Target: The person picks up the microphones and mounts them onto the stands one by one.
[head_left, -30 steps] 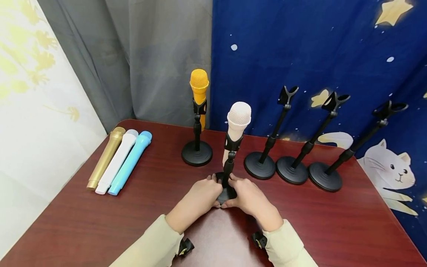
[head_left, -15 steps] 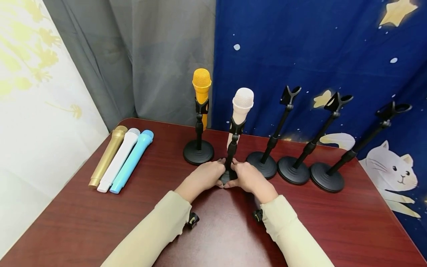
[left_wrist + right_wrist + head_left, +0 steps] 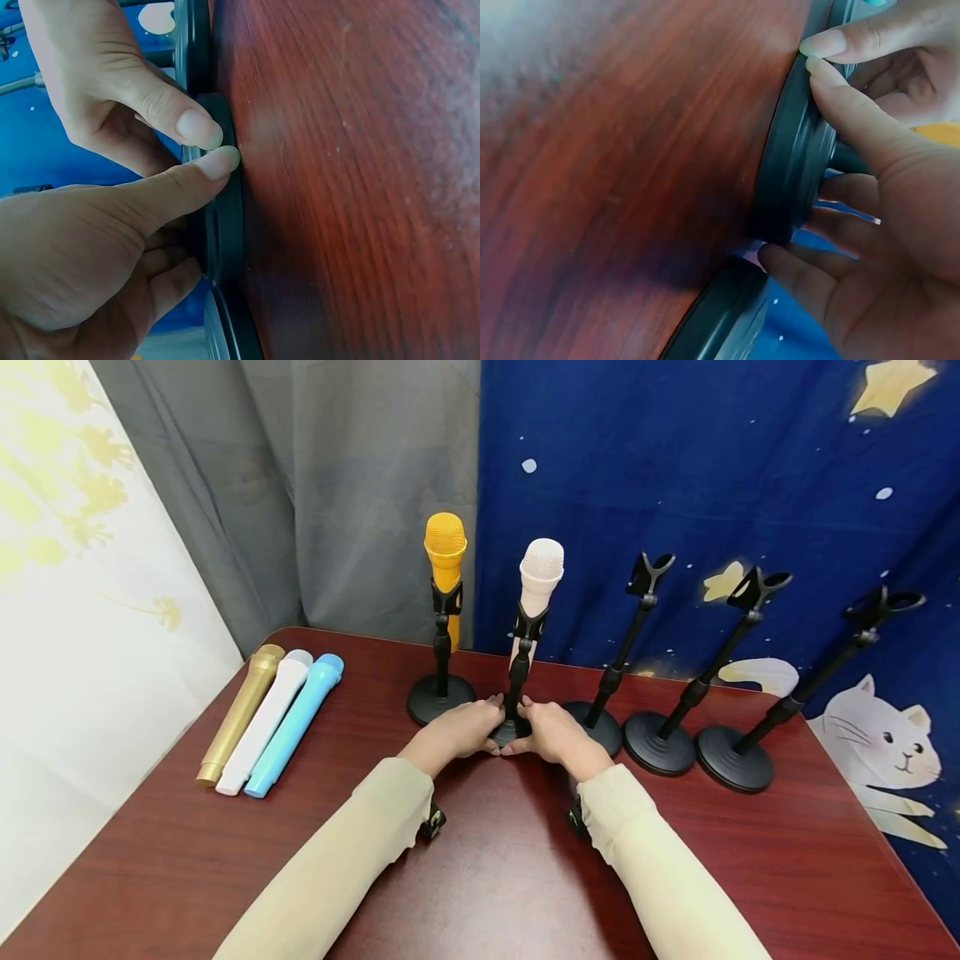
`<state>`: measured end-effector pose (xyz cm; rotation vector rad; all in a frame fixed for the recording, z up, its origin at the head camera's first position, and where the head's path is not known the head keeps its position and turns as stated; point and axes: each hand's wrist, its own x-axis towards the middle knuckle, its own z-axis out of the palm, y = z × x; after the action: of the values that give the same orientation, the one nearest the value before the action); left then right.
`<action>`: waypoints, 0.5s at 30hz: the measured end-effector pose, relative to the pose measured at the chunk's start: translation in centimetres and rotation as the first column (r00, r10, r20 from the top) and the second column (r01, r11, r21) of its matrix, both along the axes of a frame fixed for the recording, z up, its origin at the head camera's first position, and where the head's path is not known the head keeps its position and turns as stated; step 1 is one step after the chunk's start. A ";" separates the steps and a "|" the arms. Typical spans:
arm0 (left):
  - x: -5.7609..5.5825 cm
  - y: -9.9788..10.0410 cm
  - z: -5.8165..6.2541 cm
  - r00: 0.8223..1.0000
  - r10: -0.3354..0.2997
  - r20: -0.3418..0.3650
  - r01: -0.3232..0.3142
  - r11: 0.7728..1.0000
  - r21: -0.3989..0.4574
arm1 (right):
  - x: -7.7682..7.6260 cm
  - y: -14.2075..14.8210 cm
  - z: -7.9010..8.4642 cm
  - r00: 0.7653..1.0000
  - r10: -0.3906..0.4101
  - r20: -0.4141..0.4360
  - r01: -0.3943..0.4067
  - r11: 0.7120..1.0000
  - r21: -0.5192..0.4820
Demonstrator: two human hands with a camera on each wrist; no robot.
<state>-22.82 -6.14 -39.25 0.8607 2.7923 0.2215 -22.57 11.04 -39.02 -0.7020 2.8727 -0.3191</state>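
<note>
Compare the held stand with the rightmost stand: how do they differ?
The held stand bears a pale microphone; the rightmost stand has an empty clip. Left hand and right hand hold the held stand's base; neither touches the rightmost stand. Both are black with round bases.

I see a pale pinkish-white microphone [image 3: 542, 570] near the frame's centre and a yellow-orange microphone [image 3: 446, 547] to its left. At left are a gold microphone [image 3: 240, 714], a white microphone [image 3: 265, 724] and a sky-blue microphone [image 3: 295, 727]. Every microphone stand [image 3: 519, 672] is black. The tabletop [image 3: 487, 877] is reddish brown with darker wood grain, the sleeves [image 3: 322, 877] cream. A plain grey curtain [image 3: 382, 485] meets a deep-blue curtain [image 3: 637, 460] patterned with pale-yellow stars [image 3: 892, 385], white dots [image 3: 529, 466] and a whitish cat [image 3: 873, 733]; the upper-left backdrop [image 3: 52, 643] is white with yellow plant shapes [image 3: 97, 493].
</note>
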 end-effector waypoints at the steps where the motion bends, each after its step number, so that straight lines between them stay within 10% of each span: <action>1: -0.1 0.0 0.0 1.000 -0.001 0.003 0.001 1.000 -0.002 | -0.2 0.0 0.0 1.000 -0.005 0.001 0.005 1.000 -0.003; 15: -1.4 0.6 0.3 0.998 0.042 0.048 -0.040 0.998 -0.044 | -1.6 0.1 -0.2 0.999 -0.013 0.029 0.013 1.000 -0.003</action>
<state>-24.24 -5.53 -38.99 0.7779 2.7609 0.1862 -24.19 11.19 -39.22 -0.6737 2.8507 -0.3332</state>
